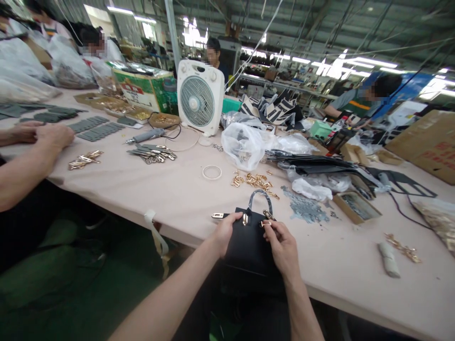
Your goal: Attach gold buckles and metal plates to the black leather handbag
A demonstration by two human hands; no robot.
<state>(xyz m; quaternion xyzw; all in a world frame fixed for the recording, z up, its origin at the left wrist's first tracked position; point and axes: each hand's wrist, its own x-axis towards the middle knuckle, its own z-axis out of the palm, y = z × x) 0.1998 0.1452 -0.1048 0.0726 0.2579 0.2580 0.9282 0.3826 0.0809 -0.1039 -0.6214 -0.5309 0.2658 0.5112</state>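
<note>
A small black handbag [249, 253] stands at the table's front edge, close to my body. Its arched handle [261, 193] is wrapped in clear film. My left hand [226, 231] grips the bag's upper left side, its thumb near a gold clasp [245, 219] on the front. A strap with a gold end plate [218, 216] sticks out to the left. With thumb and fingers closed, my right hand [282, 241] pinches a small gold metal fitting [265, 224] against the bag's upper right front. Another metal-plated strap end [269, 215] rises just behind those fingers.
Loose gold fittings [258, 181] lie beyond the bag, near a tape roll [212, 172]. A white fan [201, 97] stands at the back. Grey scraps [308, 207] and a small box [356, 207] are to the right. A co-worker's hands [53, 136] are at the left.
</note>
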